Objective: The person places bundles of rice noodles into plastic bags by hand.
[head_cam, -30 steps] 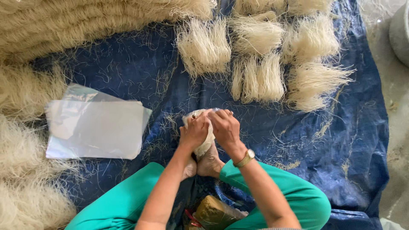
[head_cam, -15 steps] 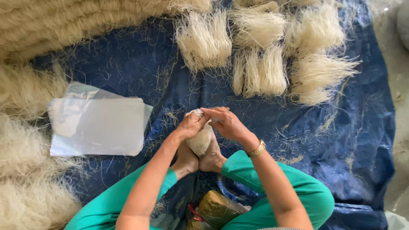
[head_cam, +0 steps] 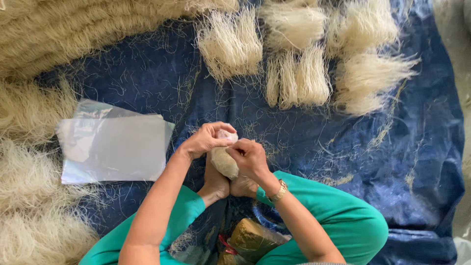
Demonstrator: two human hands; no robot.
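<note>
I sit cross-legged in green trousers on a blue tarp (head_cam: 392, 162). Both hands meet just above my bare feet around a small clear bag packed with pale noodles (head_cam: 223, 159). My left hand (head_cam: 205, 139) grips the bag's top from the left. My right hand (head_cam: 249, 157), with a gold watch on the wrist, holds its right side, fingers pinching at the top.
A stack of clear plastic bags (head_cam: 115, 147) lies to the left. Several bundles of dried pale noodles (head_cam: 299, 73) lie ahead, with large heaps (head_cam: 64, 34) along the far and left edges. A filled brownish packet (head_cam: 250, 240) sits between my legs.
The view has shifted slightly. My hands have turned and tightened on the bag's top; it now stands more upright between them.
</note>
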